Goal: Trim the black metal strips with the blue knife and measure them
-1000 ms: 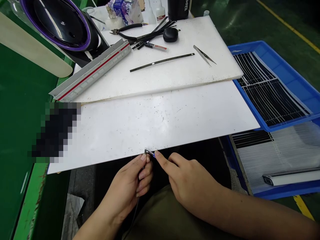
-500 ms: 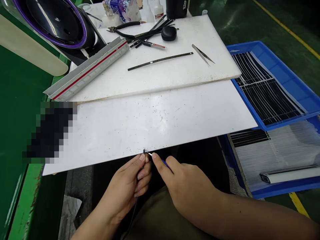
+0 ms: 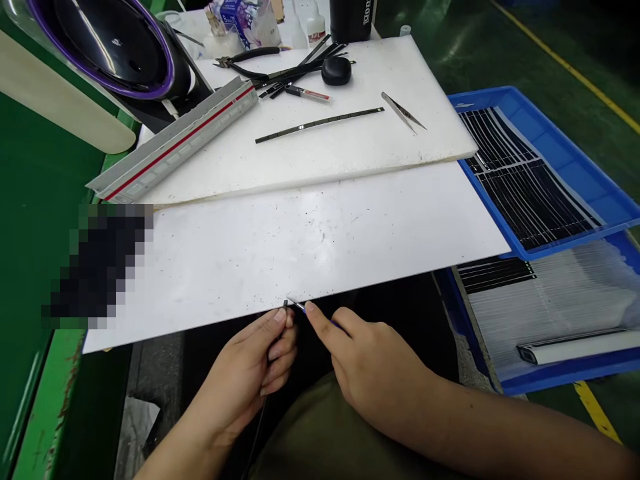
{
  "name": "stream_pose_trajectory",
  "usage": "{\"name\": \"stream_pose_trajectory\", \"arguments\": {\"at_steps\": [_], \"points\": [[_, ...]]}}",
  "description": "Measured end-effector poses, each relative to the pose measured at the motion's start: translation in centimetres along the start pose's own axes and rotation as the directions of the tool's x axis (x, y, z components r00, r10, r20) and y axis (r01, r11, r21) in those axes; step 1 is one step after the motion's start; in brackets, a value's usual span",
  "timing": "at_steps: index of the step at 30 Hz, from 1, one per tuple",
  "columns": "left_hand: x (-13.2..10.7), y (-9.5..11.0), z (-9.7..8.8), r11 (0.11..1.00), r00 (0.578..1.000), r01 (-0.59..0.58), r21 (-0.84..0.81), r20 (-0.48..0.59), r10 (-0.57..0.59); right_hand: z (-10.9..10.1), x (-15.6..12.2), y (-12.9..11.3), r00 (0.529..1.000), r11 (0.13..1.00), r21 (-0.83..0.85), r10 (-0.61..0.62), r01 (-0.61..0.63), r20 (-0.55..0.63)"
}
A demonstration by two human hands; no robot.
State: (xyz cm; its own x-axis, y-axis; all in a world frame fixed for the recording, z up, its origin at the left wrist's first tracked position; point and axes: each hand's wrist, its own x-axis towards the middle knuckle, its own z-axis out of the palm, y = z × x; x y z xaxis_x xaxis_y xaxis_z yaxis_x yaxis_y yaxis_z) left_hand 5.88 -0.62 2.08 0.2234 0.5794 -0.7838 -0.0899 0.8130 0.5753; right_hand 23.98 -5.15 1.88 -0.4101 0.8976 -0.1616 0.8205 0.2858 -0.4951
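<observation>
My left hand is closed, pinching a thin dark strip between thumb and forefinger. The strip's short end sticks up past the fingertips, and its thin tail hangs below the hand. My right hand is wrapped round a slim blue-handled tool with a narrow metal tip, forefinger stretched along it. That tip lies beside the strip's end; whether they touch I cannot tell. Both hands are at the front edge of the white board, which has small dark crumbs on it.
On the raised white foam slab lie another dark strip, tweezers, pliers, a black case and a red-grey scale ruler. Blue trays of strips stand at right. A purple-rimmed fan-like device stands at left.
The tool's tip has moved slightly up and away, now just past the strip's end. The left hand keeps its pinch on the strip. The whole view has shifted slightly.
</observation>
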Motion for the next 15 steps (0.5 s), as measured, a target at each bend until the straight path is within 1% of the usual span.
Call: {"name": "stream_pose_trajectory", "arguments": {"at_steps": [4,11,15], "points": [[0.04,-0.25,0.47,1.0,1.0,-0.016,0.006,-0.014,0.016,0.01,-0.09,-0.35,1.0,1.0,-0.01,-0.015,0.015,0.011],[0.28,-0.35,0.03,1.0,1.0,-0.007,-0.001,0.009,0.007,-0.08,0.01,-0.68,1.0,0.999,-0.046,-0.01,0.01,0.006],[0.37,-0.23,0.12,1.0,1.0,-0.001,0.0,0.015,0.001,0.2,-0.05,-0.99,0.999,0.992,-0.121,-0.033,0.031,-0.016]]}}
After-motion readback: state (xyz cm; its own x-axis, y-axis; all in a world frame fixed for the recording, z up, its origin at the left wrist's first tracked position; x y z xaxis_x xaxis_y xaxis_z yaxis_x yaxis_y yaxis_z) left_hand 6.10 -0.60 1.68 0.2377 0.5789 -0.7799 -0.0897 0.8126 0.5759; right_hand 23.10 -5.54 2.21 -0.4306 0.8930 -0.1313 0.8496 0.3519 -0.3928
